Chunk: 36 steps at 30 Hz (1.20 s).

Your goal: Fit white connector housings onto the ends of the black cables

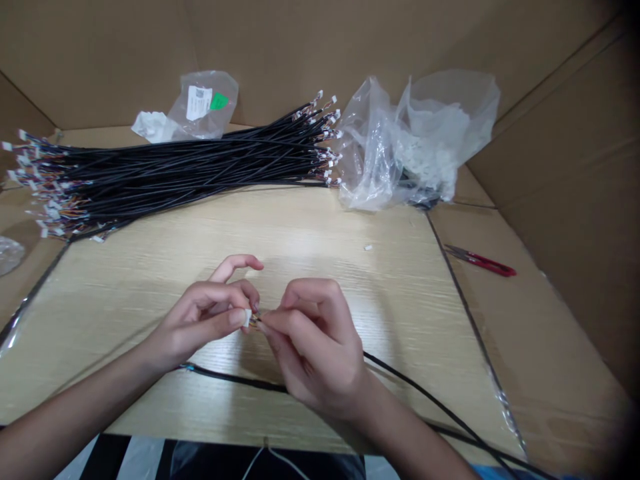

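Note:
Between the thumb and fingers of my left hand is a small white connector, its index finger raised off it. Short thin coloured wires run from the connector to the right. My right hand pinches these wires at their other side, fingertips close to the connector. A black cable stretches from behind my right hand toward the lower right corner. Beneath both hands, another stretch of black cable lies on the table, with bluish wire ends near my left wrist.
A large bundle of black cables with white connectors lies at the back left. Behind it is a labelled plastic bag; further right, a bag of white pieces. Red snips rest on the right cardboard. A tiny white piece lies mid-table.

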Tool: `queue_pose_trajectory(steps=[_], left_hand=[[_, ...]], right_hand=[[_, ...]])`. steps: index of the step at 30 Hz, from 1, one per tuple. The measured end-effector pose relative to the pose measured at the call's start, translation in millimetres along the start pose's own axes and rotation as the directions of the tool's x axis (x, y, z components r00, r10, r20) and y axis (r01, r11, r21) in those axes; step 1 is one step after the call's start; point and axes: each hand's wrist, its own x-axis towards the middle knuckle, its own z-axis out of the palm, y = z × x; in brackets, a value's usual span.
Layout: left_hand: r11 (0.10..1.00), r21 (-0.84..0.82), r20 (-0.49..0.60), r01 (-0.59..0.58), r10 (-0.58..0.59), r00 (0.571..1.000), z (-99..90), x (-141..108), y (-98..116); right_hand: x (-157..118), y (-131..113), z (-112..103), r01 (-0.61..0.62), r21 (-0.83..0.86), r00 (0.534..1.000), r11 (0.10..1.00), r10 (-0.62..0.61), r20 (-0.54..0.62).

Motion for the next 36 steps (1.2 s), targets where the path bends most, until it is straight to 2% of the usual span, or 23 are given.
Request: queue_pose_trajectory(steps=[16, 22, 30, 36], left_hand=[[0.993, 0.112, -0.033, 0.038, -0.034, 0.999, 1.7, 3, 7], [0.989, 0.145, -0.041, -0.015, 0.021, 0.999, 2.0, 3, 8], [0.984, 0.165, -0.038, -0.064, 0.071, 0.997, 4.2, 4, 10], [0.96, 0.262, -0.06, -0.096, 0.115, 0.992, 4.8, 4, 10]], right_hand=[[-2, 2, 2, 0.005, -0.017, 1.0, 1.0, -0.005, 0.016], [2, 0, 0, -0.068, 0.088, 0.997, 0.994, 0.066, 0.029], [6, -2, -3, -0.087, 0.061, 0.996, 0.994, 0.087, 0.004], [6, -3, -3, -0.113, 0.089, 0.994, 0.99, 0.113, 0.007]])
